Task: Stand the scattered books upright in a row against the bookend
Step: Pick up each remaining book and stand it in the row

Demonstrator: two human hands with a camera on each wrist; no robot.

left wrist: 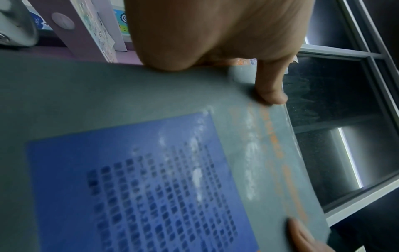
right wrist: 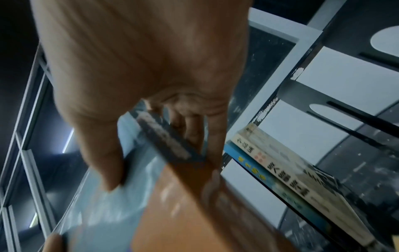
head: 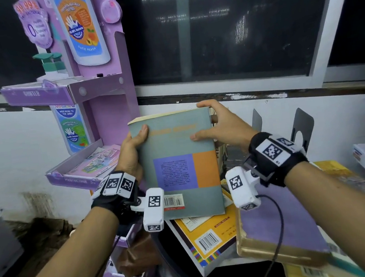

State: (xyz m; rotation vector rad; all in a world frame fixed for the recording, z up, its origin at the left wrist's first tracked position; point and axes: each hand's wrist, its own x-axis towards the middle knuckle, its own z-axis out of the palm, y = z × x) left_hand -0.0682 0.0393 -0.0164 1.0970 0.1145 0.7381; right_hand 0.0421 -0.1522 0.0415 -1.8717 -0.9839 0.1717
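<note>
I am holding the grey-green book [head: 175,162] upright in the air with both hands, its back cover facing me. My left hand [head: 132,153] is gripping its left edge, thumb lying on the cover and the other fingers hidden behind it. My right hand [head: 221,124] is clamping the upper right corner, thumb on the cover and fingers curling over the top and the spine side. Below my grip, the head view is showing a yellow book [head: 208,236] and a purple book [head: 286,224] lying flat. To the right of my right hand two dark bookends [head: 302,128] are standing. Only the right wrist view is showing two books [right wrist: 298,185] already standing just beside my fingers, in front of a bookend. The left wrist view is showing only the blurred cover and my thumb [left wrist: 270,85] pressing on it.
</note>
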